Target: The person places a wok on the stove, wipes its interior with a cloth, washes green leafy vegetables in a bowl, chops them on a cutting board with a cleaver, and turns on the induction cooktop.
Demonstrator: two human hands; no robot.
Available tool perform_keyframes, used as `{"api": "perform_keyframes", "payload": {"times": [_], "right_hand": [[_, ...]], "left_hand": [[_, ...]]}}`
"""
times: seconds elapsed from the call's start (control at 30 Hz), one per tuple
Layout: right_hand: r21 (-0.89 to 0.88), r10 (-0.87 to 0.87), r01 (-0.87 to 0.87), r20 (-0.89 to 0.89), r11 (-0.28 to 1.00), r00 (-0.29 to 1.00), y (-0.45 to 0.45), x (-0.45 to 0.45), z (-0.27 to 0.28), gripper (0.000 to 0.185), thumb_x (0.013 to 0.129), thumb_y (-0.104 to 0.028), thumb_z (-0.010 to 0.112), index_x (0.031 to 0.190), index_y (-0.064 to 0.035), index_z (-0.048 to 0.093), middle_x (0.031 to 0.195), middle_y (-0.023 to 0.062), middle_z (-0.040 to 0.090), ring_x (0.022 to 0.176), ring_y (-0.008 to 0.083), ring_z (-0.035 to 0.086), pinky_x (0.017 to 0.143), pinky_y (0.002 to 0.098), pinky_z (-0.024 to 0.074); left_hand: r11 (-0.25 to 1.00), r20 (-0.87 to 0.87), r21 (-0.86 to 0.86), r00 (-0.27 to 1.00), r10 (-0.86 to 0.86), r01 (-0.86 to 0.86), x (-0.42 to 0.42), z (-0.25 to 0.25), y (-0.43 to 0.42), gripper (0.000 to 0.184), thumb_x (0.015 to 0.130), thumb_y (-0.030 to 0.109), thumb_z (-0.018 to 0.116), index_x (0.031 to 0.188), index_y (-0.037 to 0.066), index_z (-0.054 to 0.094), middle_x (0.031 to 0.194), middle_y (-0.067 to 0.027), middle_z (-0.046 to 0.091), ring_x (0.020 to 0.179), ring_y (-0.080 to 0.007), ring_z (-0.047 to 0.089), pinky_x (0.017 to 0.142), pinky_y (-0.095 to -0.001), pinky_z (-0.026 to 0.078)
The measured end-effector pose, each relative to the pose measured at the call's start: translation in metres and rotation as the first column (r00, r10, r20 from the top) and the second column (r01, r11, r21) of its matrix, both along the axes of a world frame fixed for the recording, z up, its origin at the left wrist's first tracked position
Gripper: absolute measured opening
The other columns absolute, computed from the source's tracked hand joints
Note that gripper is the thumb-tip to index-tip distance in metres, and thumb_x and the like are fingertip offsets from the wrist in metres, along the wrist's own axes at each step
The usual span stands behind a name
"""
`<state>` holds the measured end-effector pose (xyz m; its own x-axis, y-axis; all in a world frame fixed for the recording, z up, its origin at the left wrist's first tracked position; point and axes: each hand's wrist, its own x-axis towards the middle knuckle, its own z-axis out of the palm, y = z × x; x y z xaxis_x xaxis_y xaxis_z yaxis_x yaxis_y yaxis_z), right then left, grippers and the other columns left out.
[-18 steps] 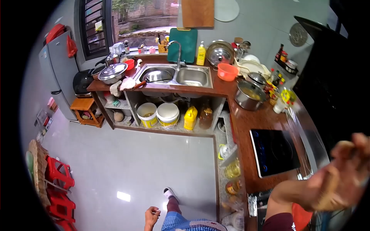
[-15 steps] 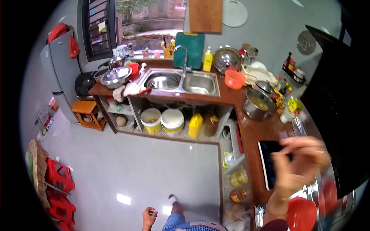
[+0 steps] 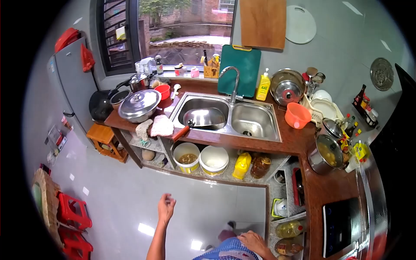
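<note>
1. Looks forward and steeply down from head height, taking in left hand (image 3: pixel 166 209) and right hand (image 3: pixel 253 242) low in view.
2. Sits nearer to both hands than to sink (image 3: pixel 256 115) and window (image 3: pixel 186 34), faced across the floor (image 3: pixel 121 190).
3. Reaches wide, from fridge (image 3: pixel 71 73) at left to hob (image 3: pixel 340 227) at lower right.
4. Bends straight lines; leaves corners black.

Buckets (image 3: pixel 213 162) beneath the sink (image 3: pixel 228 129)

Left hand (image 3: pixel 166 209): fingertips blurred, I can't separate them!
Right hand (image 3: pixel 254 242): forearm chopped at my near edge.
Foot (image 3: pixel 228 230): a smear, partly behind the apron (image 3: pixel 221 252).
Right-side pot (image 3: pixel 315 159): contents too small for me.
Far wooden board (image 3: pixel 263 22): top cropped.
</note>
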<state>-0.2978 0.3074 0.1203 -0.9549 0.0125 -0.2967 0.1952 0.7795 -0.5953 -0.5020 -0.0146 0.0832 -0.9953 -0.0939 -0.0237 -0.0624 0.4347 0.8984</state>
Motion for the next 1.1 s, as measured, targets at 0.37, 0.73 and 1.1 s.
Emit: {"api": "perform_keyframes", "payload": {"times": [0.37,0.73,1.1], "right_hand": [[0.172,0.19,-0.235,0.243,0.957,0.951,0.094,-0.186,-0.061,0.041,0.084,-0.041,0.046,0.113,-0.0129,0.055,0.11,0.0172,0.054,0.106,0.0334,0.049,0.088,0.044,0.0392],[0.209,-0.108,0.061,0.226,0.976,0.968,0.135,-0.268,-0.016,0.036,0.082,-0.035,0.053,0.108,-0.0103,0.056,0.11,0.0156,0.054,0.102,0.0334,0.052,0.084,0.0431,0.0422],[0.112,-0.185,0.154,0.358,0.982,0.915,0.042,-0.272,-0.028,0.035,0.082,-0.034,0.05,0.107,-0.0103,0.056,0.105,0.0158,0.055,0.101,0.032,0.052,0.085,0.0413,0.0413]], "left_hand": [[0.779,-0.205,-0.626,0.971,-0.125,-0.032,-0.296,0.021,0.081,0.081,0.06,0.017,0.073,0.126,-0.002,0.029,0.112,-0.02,0.04,0.106,-0.0373,0.038,0.091,-0.0431,0.033],[0.4,0.466,-0.803,0.884,-0.039,0.441,-0.439,-0.005,0.128,0.066,0.057,0.023,0.074,0.111,0.003,0.044,0.109,-0.0138,0.053,0.101,-0.029,0.056,0.083,-0.0377,0.047],[0.953,0.675,-0.123,0.727,-0.124,0.276,-0.477,-0.039,0.088,0.029,0.053,-0.003,0.072,0.079,-0.006,0.059,0.066,-0.0162,0.059,0.051,-0.0274,0.059,0.045,-0.0367,0.048]]}}
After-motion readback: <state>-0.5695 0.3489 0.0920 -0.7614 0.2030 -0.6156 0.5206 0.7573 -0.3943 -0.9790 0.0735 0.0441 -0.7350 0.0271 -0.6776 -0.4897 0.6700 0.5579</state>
